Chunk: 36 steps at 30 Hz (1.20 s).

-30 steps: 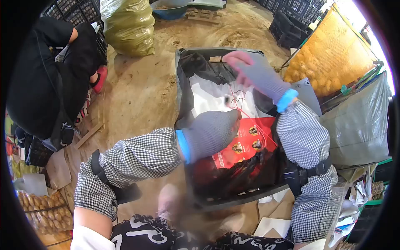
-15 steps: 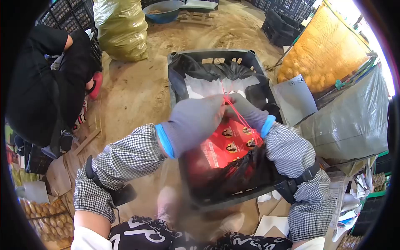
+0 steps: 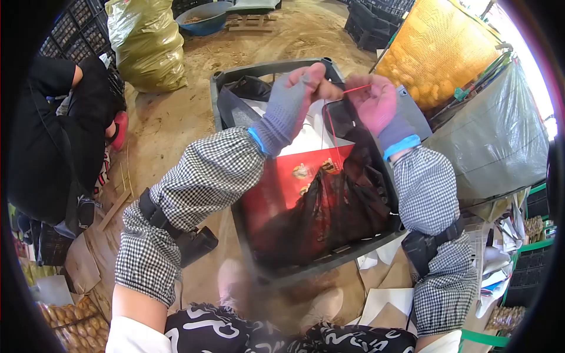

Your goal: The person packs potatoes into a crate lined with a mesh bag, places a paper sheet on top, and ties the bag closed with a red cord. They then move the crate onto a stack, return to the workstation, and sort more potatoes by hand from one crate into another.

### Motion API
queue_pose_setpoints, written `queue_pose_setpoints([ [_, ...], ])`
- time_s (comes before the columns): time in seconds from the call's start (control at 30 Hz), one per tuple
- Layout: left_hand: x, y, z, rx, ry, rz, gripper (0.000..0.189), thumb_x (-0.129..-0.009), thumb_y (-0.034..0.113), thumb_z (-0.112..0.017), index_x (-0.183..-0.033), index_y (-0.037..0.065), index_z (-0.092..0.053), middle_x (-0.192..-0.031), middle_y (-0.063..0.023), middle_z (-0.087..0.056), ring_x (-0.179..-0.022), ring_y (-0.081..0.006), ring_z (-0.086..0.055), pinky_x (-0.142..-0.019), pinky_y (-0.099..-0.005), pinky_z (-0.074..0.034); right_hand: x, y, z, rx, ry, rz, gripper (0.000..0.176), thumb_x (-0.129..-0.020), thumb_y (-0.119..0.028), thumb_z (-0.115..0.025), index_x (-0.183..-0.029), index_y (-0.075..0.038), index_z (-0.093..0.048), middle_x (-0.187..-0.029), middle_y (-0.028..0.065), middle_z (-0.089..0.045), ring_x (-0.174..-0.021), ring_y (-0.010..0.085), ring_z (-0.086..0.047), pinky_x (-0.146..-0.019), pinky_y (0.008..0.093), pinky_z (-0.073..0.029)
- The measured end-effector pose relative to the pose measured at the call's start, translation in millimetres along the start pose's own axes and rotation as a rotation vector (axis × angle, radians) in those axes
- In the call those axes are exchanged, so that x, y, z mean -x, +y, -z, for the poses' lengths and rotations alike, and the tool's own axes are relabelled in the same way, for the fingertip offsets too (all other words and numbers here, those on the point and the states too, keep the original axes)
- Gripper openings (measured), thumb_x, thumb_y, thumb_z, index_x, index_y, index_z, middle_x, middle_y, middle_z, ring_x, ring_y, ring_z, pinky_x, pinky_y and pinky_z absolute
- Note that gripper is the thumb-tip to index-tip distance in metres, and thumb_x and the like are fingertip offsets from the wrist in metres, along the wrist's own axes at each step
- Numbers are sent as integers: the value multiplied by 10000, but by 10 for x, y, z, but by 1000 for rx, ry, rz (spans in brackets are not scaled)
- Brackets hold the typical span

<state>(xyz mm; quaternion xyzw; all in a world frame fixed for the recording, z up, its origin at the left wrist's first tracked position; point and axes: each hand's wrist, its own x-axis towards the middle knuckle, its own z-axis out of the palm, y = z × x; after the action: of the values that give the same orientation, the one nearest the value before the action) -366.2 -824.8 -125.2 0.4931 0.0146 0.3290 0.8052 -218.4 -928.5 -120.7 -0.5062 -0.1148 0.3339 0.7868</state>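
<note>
My left hand [image 3: 297,97], in a grey-and-pink work glove, is raised over the far part of a black plastic crate [image 3: 219,112]. Its fingers are closed on a thin red string [image 3: 358,89]. Slightly to the right, my right hand [image 3: 376,106], gloved alike, pinches the same string, which stretches taut between the two. Strands also hang down towards the crate's contents. Inside the crate, black mesh netting [image 3: 347,200] is gathered over the near part of a red printed sheet [image 3: 315,165]. Beyond that sheet some white material [image 3: 306,138] shows.
A person in black clothing [image 3: 59,153] sits at the left. A shiny yellow-green sack [image 3: 147,50] and a blue basin [image 3: 206,20] stand at the back. On the right are an orange net sack [image 3: 441,50] and a grey plastic-covered bundle [image 3: 494,135]. Papers [image 3: 388,306] lie by my feet.
My hands have risen away from the red sheet and moved apart, drawing the red string out between them. The black netting now covers more of the sheet. My view has shifted slightly.
</note>
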Motion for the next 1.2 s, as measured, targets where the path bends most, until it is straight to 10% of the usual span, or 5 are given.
queue_pose_setpoints([
  [0.27, 149, -16, 1005, 646, -26, 243, 509, -1003, 250, -388, -521, 214, -227, -481, 69, -230, -451, -114, -271, -561, -311, -353, -1038, 100, 2526, 1180, -20, 780, 250, -1015, -222, -417, -770, -180, -441, -603, -68, -298, -461, 81, -287, -415, 240, -268],
  [0.43, 564, 497, 1460, 371, 110, 427, 483, -976, 292, -457, -542, 226, -256, -450, 67, -212, -372, -104, -188, -390, -273, -209, -612, -556, 4784, 344, 431, 15, 153, -979, -261, -466, -848, -183, -482, -580, -54, -303, -449, 85, -313, -405, 248, -295],
  [0.93, 543, 7, 1166, -1526, -626, -62, 163, -864, 264, -684, -971, 143, -710, -865, -72, -670, -783, -263, -661, -685, -323, -531, 114, -518, 3194, 660, 502, -265, 162, -925, -241, -594, -882, -87, -566, -744, 49, -557, -695, 203, -565, -669, 381, -496],
  [1.07, 547, 31, 1148, -1521, -602, -91, 159, -860, 256, -685, -968, 141, -706, -873, -64, -674, -783, -258, -662, -680, -317, -531, 62, -538, 2067, 1853, 204, 1052, 403, -894, -215, -616, -1252, -36, -575, -1051, 156, -669, -943, 362, -641, -872, 391, -491],
  [1.2, 560, -1, 1150, -1446, -534, -92, 151, -863, 250, -685, -967, 141, -706, -869, -64, -674, -786, -262, -663, -679, -321, -530, 588, -195, 469, 1242, -427, 44, 403, -901, -185, -630, -1283, -75, -565, -1043, 38, -661, -708, 130, -602, -637, 274, -501],
])
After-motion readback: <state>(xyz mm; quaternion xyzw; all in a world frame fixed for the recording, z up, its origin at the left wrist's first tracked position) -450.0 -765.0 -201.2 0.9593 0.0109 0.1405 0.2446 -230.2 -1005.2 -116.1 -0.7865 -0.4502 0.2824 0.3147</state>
